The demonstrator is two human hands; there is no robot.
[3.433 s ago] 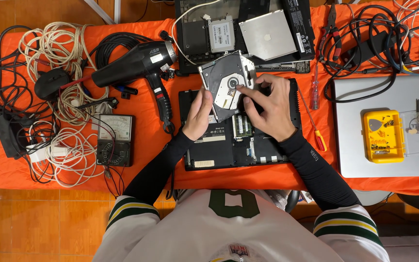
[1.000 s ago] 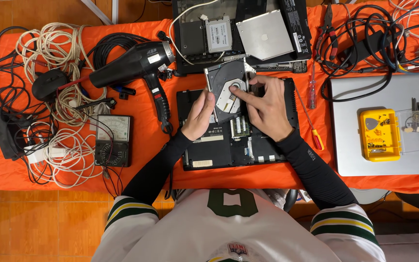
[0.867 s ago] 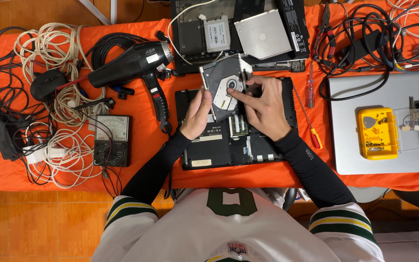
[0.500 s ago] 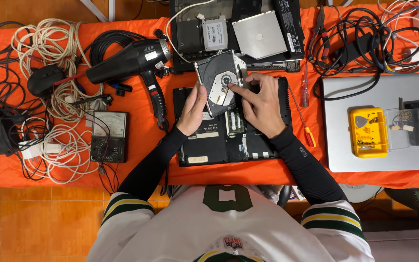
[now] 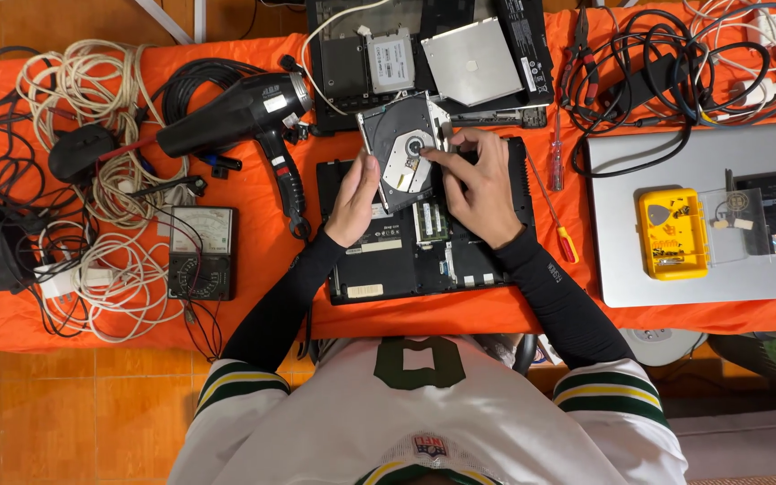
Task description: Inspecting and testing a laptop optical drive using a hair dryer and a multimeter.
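Optical drive [image 5: 403,148] pinched between left hand [image 5: 353,199] and right hand [image 5: 482,189] fingertips, tilted above opened laptop base [image 5: 406,260].

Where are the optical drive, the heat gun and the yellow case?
optical drive [image 5: 403,148], head view, on its silver tray.
heat gun [image 5: 231,117], head view, on its black barrel.
yellow case [image 5: 672,233], head view, on its lid.

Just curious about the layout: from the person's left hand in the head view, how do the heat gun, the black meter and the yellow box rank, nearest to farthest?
From the left hand:
1. Heat gun, just to its left.
2. Black meter, farther left and lower.
3. Yellow box, far right, on the grey laptop.
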